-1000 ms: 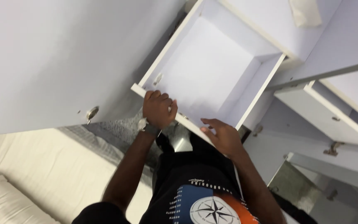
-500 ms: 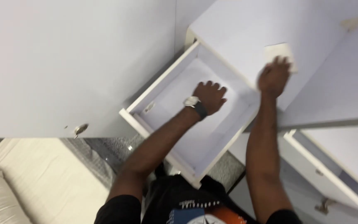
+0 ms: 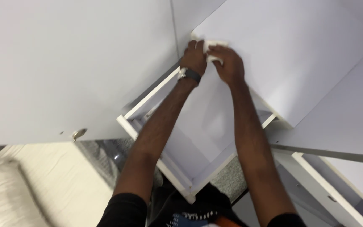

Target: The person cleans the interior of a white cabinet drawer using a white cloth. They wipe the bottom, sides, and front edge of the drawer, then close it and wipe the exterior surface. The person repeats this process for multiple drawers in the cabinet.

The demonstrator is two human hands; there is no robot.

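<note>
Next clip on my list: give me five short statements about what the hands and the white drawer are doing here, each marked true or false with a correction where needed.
1. Both hands are on a small white folded cloth. True.
2. The cloth lies inside the open white drawer. False: it is on the flat white cabinet top, near that top's corner.
3. The left hand wears a dark wristwatch. True.
4. The white drawer is pushed shut. False: it stands pulled out below the forearms.
5. The right hand grips the drawer's front edge. False: it rests on the cloth, up on the cabinet top.
</note>
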